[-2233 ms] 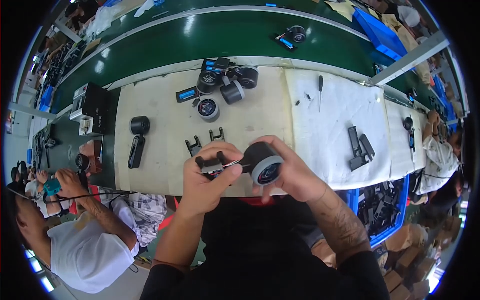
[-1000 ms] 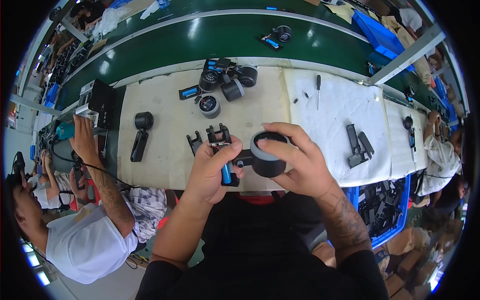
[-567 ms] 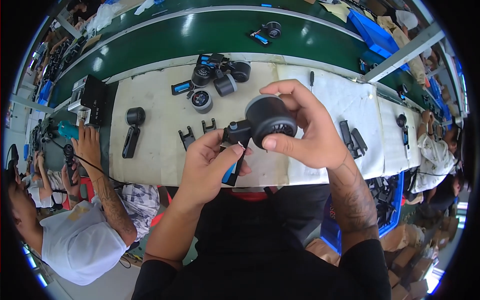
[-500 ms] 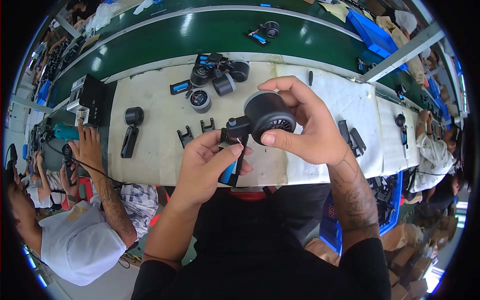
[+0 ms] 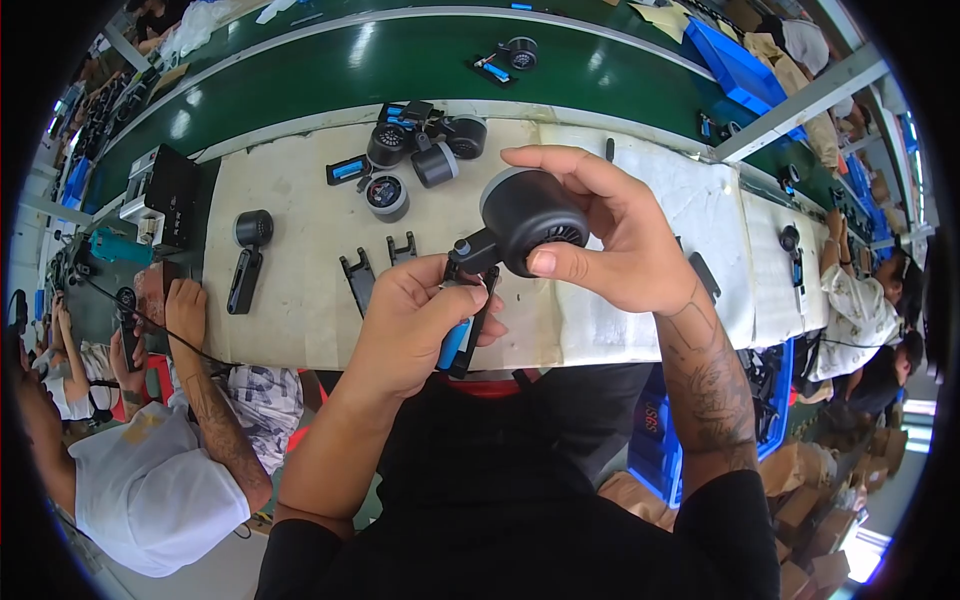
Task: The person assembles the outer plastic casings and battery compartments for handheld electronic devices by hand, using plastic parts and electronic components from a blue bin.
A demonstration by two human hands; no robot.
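Observation:
A black handheld fan is held in front of me, just over the near half of the work table. My right hand (image 5: 630, 245) has its thumb and fingers around the round fan head (image 5: 530, 212), which shows a slotted grille below and a grey rim above. From the head a short neck runs down left to the uncovered handle (image 5: 462, 350). That handle, with a blue cylindrical battery (image 5: 450, 340) in it, is pinched in my left hand (image 5: 405, 325). The thumb lies over the handle's top, so the joint there is partly hidden.
Several fan heads with open handles (image 5: 432, 163) lie grouped at the far middle. Two black forked plastic pieces (image 5: 358, 280) rest left of my hands, and a whole fan (image 5: 248, 265) beyond them. A blue crate (image 5: 655, 455) stands low right. A co-worker's hand (image 5: 187, 315) is at the left.
The fan head has tipped slightly, so less of its grille shows. Both my hands keep their hold. The co-worker's hand at the left has come back from the black box, toward the near side.

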